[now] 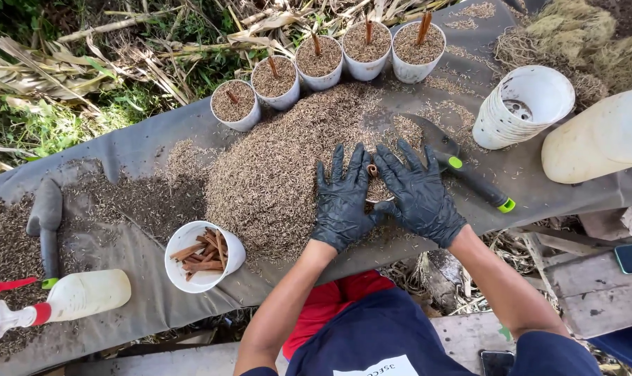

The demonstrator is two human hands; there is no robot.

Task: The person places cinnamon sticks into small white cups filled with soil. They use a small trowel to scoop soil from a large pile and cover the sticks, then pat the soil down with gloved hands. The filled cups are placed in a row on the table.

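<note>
Husk-strewn grey sheet (142, 146) outdoors beside grass (30, 125)

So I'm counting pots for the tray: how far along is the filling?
Five filled pots stand in a row, each with a stick. Both gloved hands, left hand and right hand, press husk into a sixth pot. Left: the stacked empty pots and the cup of sticks.

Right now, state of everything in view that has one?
left hand: open, flat on pot
right hand: open, flat on pot
pot under hands: filled, stick in it
five pots in row: filled, one stick each
stacked pots: on their side
cup of sticks: upright, part full
spray bottle: lying down
trowel: lying unused
</note>
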